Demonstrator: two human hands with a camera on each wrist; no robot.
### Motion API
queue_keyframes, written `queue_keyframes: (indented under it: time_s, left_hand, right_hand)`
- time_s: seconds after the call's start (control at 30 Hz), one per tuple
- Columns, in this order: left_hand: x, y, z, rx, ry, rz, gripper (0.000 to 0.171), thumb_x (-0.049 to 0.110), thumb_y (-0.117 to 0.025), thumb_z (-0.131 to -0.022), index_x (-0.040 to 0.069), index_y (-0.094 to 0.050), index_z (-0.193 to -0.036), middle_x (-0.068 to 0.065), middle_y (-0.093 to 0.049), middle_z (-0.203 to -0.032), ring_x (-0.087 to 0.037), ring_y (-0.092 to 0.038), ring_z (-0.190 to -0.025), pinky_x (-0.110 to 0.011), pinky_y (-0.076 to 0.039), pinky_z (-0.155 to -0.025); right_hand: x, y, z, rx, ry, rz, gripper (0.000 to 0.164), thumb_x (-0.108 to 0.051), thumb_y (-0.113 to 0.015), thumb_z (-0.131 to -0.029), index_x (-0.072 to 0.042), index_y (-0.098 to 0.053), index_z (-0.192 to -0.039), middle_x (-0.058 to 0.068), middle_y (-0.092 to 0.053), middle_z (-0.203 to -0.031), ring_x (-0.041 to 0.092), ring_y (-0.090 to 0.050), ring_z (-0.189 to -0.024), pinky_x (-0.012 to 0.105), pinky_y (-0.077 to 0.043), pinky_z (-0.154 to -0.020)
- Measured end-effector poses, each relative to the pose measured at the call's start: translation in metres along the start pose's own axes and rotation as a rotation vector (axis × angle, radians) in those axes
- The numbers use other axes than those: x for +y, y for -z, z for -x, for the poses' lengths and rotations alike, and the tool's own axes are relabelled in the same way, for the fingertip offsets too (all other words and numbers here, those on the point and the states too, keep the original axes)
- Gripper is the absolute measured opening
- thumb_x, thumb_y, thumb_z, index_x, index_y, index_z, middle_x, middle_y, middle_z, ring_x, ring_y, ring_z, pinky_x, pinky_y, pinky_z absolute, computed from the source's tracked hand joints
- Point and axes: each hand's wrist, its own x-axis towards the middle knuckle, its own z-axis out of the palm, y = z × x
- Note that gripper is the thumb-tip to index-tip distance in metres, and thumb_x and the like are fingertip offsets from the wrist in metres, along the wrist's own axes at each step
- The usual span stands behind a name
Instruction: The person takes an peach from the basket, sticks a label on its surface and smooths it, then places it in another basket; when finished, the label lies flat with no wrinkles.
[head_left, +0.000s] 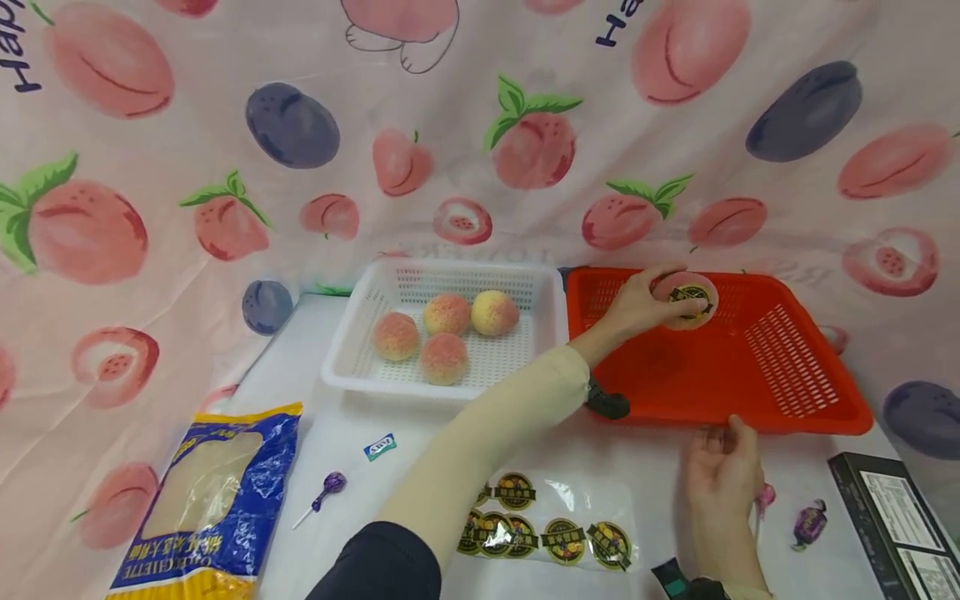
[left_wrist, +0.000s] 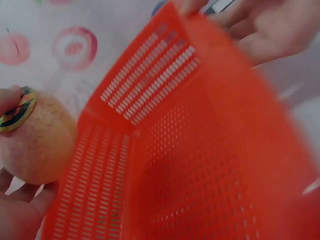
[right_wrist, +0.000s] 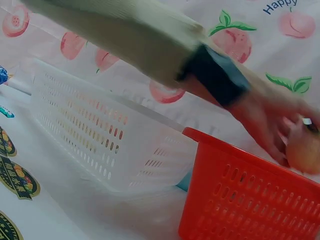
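Observation:
My left hand (head_left: pixel 641 304) reaches across to the right and holds a peach (head_left: pixel 697 282) over the back part of the red basket (head_left: pixel 667 375). A round black-and-gold sticker (head_left: pixel 690 300) is on the peach, with the thumb at its edge in the left wrist view. At the front of the basket, my right hand (head_left: pixel 720 479) grips the rim with curled fingers; one fingertip overlaps the rim in the left wrist view. No fruit shows inside the red basket.
Left of the red basket stands a white basket (head_left: pixel 341 367) with several peaches (head_left: pixel 444 358). A clear sheet of round stickers (head_left: pixel 564 542) lies in front. Around it are a blue pasta bag (head_left: pixel 262 475), a lollipop (head_left: pixel 330 483), small candies (head_left: pixel 810 525) and a black box (head_left: pixel 892 517).

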Motion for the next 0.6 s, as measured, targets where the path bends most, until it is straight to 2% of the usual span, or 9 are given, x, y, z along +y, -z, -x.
queue_keyframes:
  time_s: [0.2,0.33,0.43,0.6]
  left_hand:
    - [-0.012,-0.028,-0.025,0.01,0.13,-0.056,0.051,0.035,-0.075,-0.068,0.036,-0.053,-0.114,0.012,-0.055,-0.113,-0.004,-0.05,-0.096,-0.025,-0.046,-0.075]
    - [-0.021,-0.038,-0.037,0.0,0.172,-0.114,0.051,0.036,-0.075,-0.067,0.034,-0.053,-0.113,0.013,-0.054,-0.111,-0.006,-0.051,-0.095,-0.025,-0.046,-0.076]
    - [-0.029,-0.041,-0.041,-0.063,0.212,-0.108,0.049,0.032,-0.076,-0.066,0.031,-0.053,-0.11,0.011,-0.055,-0.104,-0.007,-0.051,-0.092,-0.026,-0.046,-0.076]
    - [-0.04,-0.045,-0.041,-0.185,0.322,-0.108,0.048,0.024,-0.077,-0.068,0.026,-0.046,-0.104,0.007,-0.051,-0.101,-0.008,-0.05,-0.092,-0.025,-0.044,-0.078]
  right_hand:
    - [-0.001,0.004,0.003,-0.014,0.012,0.011,0.047,0.004,-0.059,-0.078,-0.018,-0.048,-0.118,-0.004,-0.053,-0.117,0.011,-0.046,-0.117,0.028,-0.04,-0.097]
    - [0.001,0.003,0.002,-0.006,0.033,0.01,0.045,0.004,-0.059,-0.078,-0.015,-0.049,-0.117,-0.002,-0.053,-0.116,0.012,-0.046,-0.116,0.027,-0.038,-0.099]
    - [0.004,0.002,-0.001,-0.003,0.037,0.023,0.043,0.004,-0.06,-0.078,-0.014,-0.049,-0.116,-0.001,-0.052,-0.115,0.012,-0.044,-0.117,0.027,-0.036,-0.101]
    - [0.005,0.003,-0.003,-0.007,0.043,0.034,0.042,0.002,-0.06,-0.079,-0.015,-0.048,-0.116,-0.002,-0.052,-0.115,0.011,-0.042,-0.119,0.026,-0.035,-0.101]
